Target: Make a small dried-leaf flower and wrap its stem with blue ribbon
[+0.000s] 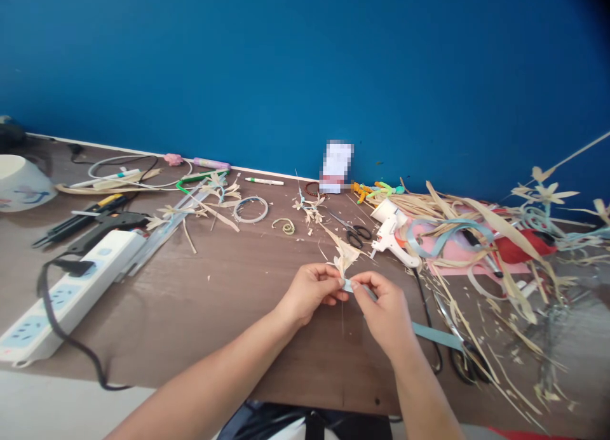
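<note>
Close to the table's front, my left hand (309, 293) pinches the base of a pale dried-leaf flower (345, 257) whose petals point up and away from me. A thin stem hangs below the fingers. Between finger and thumb, my right hand (385, 308) grips a light blue ribbon (437, 334), drawn against the flower's base where both hands nearly meet. The ribbon's tail runs under my right wrist toward black-handled scissors (469, 362) on the right. Just beyond my right hand lies a white glue gun (394, 238); another pair of scissors (356, 234) rests beside it.
At left are a white power strip (71, 294), a black glue gun (112, 227) and a white bowl (25, 185). A ring-shaped roll (251, 209) and finished-looking flowers (312, 208) lie mid-table. Dried leaf strips (448, 205) pile up at right. A blue wall (238, 78) stands behind.
</note>
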Tool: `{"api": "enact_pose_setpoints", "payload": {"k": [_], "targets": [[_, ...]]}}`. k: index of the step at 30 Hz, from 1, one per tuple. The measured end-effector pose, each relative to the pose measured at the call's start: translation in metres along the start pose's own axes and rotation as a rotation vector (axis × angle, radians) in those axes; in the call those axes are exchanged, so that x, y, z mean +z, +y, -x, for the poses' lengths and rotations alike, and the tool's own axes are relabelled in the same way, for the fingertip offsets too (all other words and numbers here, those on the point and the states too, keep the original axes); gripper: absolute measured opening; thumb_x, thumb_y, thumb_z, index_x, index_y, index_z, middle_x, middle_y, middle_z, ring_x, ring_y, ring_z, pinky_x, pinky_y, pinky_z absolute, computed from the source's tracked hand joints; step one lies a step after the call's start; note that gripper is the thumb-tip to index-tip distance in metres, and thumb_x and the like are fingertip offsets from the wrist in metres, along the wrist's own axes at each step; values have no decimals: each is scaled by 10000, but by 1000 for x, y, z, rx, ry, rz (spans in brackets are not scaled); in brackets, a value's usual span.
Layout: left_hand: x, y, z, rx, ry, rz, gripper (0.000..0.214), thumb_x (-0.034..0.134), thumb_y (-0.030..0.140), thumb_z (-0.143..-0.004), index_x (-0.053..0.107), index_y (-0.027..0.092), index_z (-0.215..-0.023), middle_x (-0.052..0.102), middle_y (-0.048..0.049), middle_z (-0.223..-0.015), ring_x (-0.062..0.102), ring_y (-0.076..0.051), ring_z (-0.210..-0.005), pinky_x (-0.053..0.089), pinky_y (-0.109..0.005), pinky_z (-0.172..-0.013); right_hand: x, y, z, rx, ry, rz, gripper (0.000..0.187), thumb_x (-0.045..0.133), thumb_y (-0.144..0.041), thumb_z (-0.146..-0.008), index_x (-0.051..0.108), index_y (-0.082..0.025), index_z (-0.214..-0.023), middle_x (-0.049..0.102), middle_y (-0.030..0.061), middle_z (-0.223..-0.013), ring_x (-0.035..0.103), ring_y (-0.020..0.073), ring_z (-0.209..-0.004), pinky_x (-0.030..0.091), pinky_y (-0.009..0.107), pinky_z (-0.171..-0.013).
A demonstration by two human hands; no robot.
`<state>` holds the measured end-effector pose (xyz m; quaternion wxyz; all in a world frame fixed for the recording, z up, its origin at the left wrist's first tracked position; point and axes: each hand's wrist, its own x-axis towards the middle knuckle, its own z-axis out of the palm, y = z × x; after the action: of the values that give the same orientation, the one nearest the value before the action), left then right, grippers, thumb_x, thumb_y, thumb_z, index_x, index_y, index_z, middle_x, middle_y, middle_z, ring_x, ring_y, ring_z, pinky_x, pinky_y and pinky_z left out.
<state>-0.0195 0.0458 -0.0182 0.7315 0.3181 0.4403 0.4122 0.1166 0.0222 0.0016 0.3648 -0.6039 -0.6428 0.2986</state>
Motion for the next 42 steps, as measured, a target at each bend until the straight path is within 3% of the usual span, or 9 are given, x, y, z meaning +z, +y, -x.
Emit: {"api": "enact_pose_setpoints", "payload": {"k": [7,14,18,22,25,32,38,42], "targets": [[2,-3,1,166,15,-212,61,577,146,-585,532,135,-624,553,21,-498,561,-100,-478,392,-176,-452,-1,-4,4,3,-21,7,155,484,-242,-769,607,-175,-701,661,28,-677,596,172,-648,433,249,-615],[2,-11,4,361,104,-495,44,539,142,-610,569,136,-642,572,4,-567,529,-105,-530,404,-198,-510,1,-6,11,38,-35,80,165,500,-292,-767,618,-178,-751,657,32,-676,594,173,-632,434,250,-588],[1,-13,3,406,128,-514,67,529,134,-615,579,140,-660,585,1,-579,535,-108,-545,408,-198,-518,3,-7,12,28,-25,96,164,479,-282,-776,610,-183,-759,653,26,-677,593,165,-625,434,240,-581],[-1,-10,-1,312,83,-329,48,540,132,-604,562,138,-646,570,11,-574,519,-91,-515,410,-197,-510,10,-4,15,22,-5,194,112,500,-268,-755,580,-196,-789,636,11,-643,584,163,-582,421,238,-534],[-1,-8,-4,200,47,-199,46,569,148,-587,557,131,-627,553,20,-546,493,-75,-471,391,-186,-467,18,-3,16,-26,79,325,108,500,-252,-742,560,-203,-817,646,30,-721,598,184,-644,418,257,-557],[-2,-6,-6,101,88,-27,111,624,171,-541,557,122,-615,544,35,-486,482,-58,-413,376,-170,-428,30,-7,12,-146,118,395,86,468,-178,-733,519,-206,-796,595,34,-807,576,178,-671,406,267,-587],[-4,1,-7,105,108,-47,126,627,185,-546,524,131,-596,562,15,-435,543,-86,-412,365,-157,-400,10,-1,4,-146,148,279,97,478,-213,-751,540,-215,-826,596,32,-796,566,189,-725,436,296,-649],[-4,3,-6,87,105,-19,148,633,199,-544,517,133,-608,572,9,-441,562,-94,-416,368,-156,-401,-3,-7,13,-326,385,254,137,525,-226,-738,561,-194,-866,535,85,-916,525,230,-896,406,369,-808]]}}
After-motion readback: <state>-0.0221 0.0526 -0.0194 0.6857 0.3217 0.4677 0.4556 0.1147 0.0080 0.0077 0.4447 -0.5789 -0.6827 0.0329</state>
